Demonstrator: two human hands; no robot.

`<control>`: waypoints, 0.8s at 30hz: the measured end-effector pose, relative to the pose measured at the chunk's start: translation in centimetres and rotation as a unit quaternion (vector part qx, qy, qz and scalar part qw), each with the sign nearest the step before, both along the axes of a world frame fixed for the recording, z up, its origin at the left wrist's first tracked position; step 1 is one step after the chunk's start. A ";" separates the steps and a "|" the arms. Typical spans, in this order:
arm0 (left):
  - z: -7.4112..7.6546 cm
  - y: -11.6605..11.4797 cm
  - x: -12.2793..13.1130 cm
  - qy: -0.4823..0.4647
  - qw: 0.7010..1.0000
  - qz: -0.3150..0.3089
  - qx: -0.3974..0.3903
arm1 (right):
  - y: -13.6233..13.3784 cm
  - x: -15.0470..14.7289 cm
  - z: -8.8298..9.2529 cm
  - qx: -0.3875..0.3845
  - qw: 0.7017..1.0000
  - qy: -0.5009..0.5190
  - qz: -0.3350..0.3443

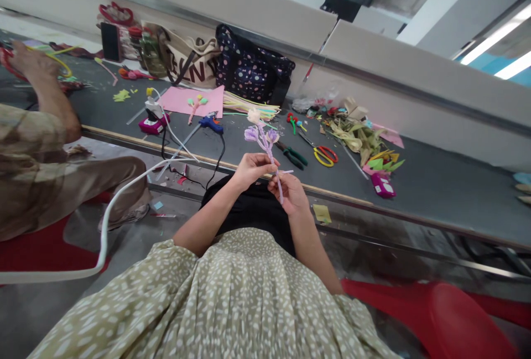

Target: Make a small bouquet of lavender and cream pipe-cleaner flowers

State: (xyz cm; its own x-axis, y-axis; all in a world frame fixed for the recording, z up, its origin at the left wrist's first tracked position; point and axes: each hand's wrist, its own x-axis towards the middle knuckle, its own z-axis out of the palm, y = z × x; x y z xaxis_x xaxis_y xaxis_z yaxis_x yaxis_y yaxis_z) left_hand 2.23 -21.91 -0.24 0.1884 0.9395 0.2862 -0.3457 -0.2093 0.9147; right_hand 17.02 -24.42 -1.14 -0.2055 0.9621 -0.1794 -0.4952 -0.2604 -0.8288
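Just in front of the table edge, both hands hold an artificial flower spray (263, 139) with purple blossoms, one cream blossom at the top and a pale purple stem. My left hand (256, 171) pinches the stem below the blossoms. Lower down, my right hand (290, 190) has its fingers closed around the same stem, and a short light purple strip sticks out beside them. Close beyond the hands lie dark green-handled pliers (291, 154) and scissors (326, 155) with red and yellow handles.
A blue glue gun (211, 123) and a magenta power socket (154, 122) with a white cable lie to the left. Behind are a pink sheet (174, 100), pale strips (251, 104) and a dotted bag (253, 66). Husks (359, 140) lie right. A co-worker's hand (35, 63) works far left.
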 end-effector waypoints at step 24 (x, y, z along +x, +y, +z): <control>-0.8 0.2 1.0 -0.013 0.998 0.047 -0.033 | -0.8 -1.7 -0.8 0.171 0.954 -0.168 -0.180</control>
State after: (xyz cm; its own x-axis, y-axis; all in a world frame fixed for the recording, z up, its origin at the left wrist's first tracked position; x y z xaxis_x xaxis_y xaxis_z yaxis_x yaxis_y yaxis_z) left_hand 3.23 -21.75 -1.05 0.0918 0.9698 0.2261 -0.3512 -0.1810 0.9187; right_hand 15.33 -25.22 -1.91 0.1622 0.9736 0.1607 -0.1922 0.1909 -0.9626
